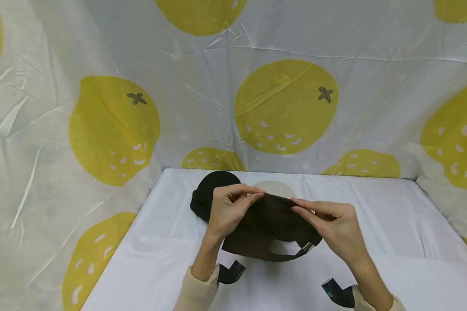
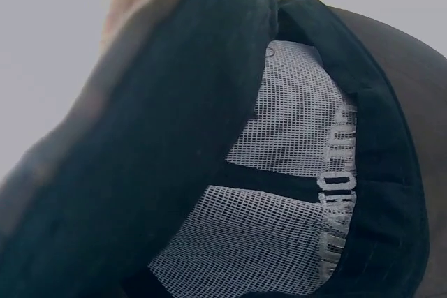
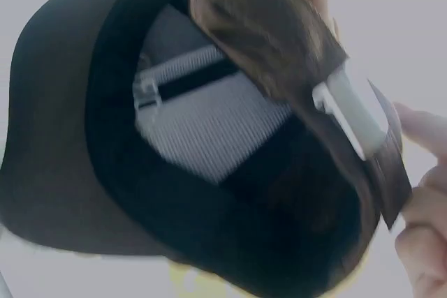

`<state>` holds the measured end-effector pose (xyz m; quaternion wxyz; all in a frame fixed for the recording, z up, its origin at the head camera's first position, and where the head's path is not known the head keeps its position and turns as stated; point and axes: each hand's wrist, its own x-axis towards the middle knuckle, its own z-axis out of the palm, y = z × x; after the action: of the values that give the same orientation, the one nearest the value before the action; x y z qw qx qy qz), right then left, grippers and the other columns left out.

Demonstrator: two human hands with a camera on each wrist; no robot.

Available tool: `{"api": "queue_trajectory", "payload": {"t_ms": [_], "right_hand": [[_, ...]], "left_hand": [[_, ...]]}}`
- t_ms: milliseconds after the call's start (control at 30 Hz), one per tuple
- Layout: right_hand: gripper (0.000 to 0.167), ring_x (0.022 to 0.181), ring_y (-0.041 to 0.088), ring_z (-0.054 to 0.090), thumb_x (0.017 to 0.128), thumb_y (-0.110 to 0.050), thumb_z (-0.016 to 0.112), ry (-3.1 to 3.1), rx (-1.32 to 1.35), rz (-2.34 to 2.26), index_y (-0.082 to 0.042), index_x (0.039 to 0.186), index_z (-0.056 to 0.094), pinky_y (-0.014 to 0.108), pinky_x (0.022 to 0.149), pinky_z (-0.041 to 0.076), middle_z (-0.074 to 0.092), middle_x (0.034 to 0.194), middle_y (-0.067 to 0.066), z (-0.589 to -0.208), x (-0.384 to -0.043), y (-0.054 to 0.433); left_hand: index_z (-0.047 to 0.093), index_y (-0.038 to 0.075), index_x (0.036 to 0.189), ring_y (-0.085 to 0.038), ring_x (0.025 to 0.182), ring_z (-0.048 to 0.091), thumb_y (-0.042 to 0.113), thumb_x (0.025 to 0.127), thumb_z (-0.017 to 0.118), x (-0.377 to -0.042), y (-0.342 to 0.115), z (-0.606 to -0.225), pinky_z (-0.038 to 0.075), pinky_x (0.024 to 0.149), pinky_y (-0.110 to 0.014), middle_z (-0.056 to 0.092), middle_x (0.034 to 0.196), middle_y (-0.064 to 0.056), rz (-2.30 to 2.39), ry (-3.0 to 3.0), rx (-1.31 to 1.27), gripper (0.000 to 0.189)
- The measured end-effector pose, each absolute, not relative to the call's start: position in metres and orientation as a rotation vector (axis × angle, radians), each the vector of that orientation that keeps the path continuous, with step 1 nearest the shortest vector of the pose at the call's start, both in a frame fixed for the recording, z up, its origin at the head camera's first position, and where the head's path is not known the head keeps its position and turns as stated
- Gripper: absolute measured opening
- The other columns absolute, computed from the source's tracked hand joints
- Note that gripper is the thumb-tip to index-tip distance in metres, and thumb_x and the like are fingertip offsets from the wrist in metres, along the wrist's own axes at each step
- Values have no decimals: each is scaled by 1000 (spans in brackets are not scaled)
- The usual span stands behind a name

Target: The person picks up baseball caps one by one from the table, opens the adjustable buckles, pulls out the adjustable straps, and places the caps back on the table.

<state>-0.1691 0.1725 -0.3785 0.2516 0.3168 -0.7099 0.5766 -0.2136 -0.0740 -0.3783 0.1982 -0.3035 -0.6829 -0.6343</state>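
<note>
A dark brown baseball cap [image 1: 274,220] is held up between both hands. My left hand [image 1: 229,207] pinches its upper edge on the left, thumb against fingertips. On the right, my right hand [image 1: 332,222] pinches the same edge the same way. Below hangs the back strap [image 1: 284,258] with its metal buckle [image 1: 308,247]. The left wrist view looks into the cap, at white mesh lining [image 2: 293,109], with the brim [image 2: 391,40] at the right. In the right wrist view the brim [image 3: 49,123] is at the left, and the buckle [image 3: 356,109] lies near my fingers.
A black hat [image 1: 208,194] lies behind my left hand on the white-covered table [image 1: 373,233]. A round pale beige thing [image 1: 274,187] lies behind the brown cap, partly hidden. A lemon-print curtain [image 1: 194,103] hangs at the back and sides.
</note>
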Motion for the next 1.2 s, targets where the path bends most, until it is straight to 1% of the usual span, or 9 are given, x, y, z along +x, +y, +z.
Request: {"api": "queue_trajectory", "payload": {"t_ms": [167, 233, 300, 567, 600, 667, 800, 1067, 1200], "right_hand": [[41, 57, -2, 54, 71, 27, 77, -1946, 1070, 1564, 5, 105, 80, 9, 51, 39, 80, 85, 5, -382, -175, 186], [43, 50, 1, 32, 70, 26, 78, -1977, 1095, 1515, 2, 106, 81, 13, 45, 26, 74, 71, -3, -383, -177, 192], [44, 51, 5, 20, 69, 25, 79, -2007, 1096, 1480, 0, 106, 81, 17, 43, 18, 64, 60, -9, -384, -179, 198], [42, 52, 9, 20, 72, 24, 77, -2080, 1134, 1582, -1, 105, 81, 23, 43, 20, 43, 50, -7, -388, -186, 221], [42, 51, 9, 21, 73, 24, 76, -2084, 1157, 1596, -1, 106, 81, 23, 43, 21, 49, 52, -8, -389, -187, 223], [41, 51, 10, 20, 75, 23, 76, -2107, 1200, 1609, -2, 107, 81, 22, 43, 20, 42, 52, -7, -390, -189, 225], [37, 52, 11, 25, 80, 20, 74, -2187, 1264, 1626, -4, 109, 81, 25, 44, 24, 62, 64, -6, -391, -191, 224], [32, 52, 15, 27, 84, 14, 75, -2298, 1250, 1624, -6, 107, 82, 28, 44, 26, 74, 75, -7, -394, -194, 220], [29, 51, 14, 28, 85, 11, 76, -2331, 1201, 1614, -9, 106, 83, 27, 44, 25, 79, 84, -7, -395, -195, 217]], "left_hand": [[82, 0, 90, -7, 53, 30, -1, 85, 82, -217, -80, -380, 25, 49, -22, 65, 61, -10, -1783, -1924, -814, 6], [82, 0, 90, -7, 53, 30, -2, 85, 82, -219, -82, -380, 25, 49, -22, 68, 64, -12, -1799, -1928, -807, 6], [81, -1, 90, -7, 53, 31, -3, 85, 81, -220, -84, -381, 26, 50, -22, 72, 70, -15, -1814, -1928, -808, 5], [81, -3, 89, -6, 55, 35, -1, 86, 81, -226, -94, -383, 31, 53, -20, 77, 83, -20, -1849, -1937, -775, 4], [81, -3, 89, -7, 55, 35, -1, 86, 81, -227, -96, -384, 31, 53, -20, 77, 83, -20, -1855, -1940, -770, 4], [81, -4, 89, -7, 56, 35, 1, 87, 81, -228, -99, -385, 31, 53, -21, 77, 84, -20, -1858, -1945, -761, 5], [81, -4, 89, -8, 55, 37, 2, 87, 81, -230, -103, -386, 31, 52, -20, 77, 84, -21, -1855, -1949, -744, 6], [80, -4, 90, -7, 60, 49, -1, 86, 81, -233, -108, -386, 42, 58, -17, 76, 86, -24, -1887, -1945, -703, 5], [80, -4, 90, -7, 58, 44, -2, 87, 80, -233, -110, -386, 39, 56, -18, 76, 86, -24, -1898, -1954, -686, 4]]}}
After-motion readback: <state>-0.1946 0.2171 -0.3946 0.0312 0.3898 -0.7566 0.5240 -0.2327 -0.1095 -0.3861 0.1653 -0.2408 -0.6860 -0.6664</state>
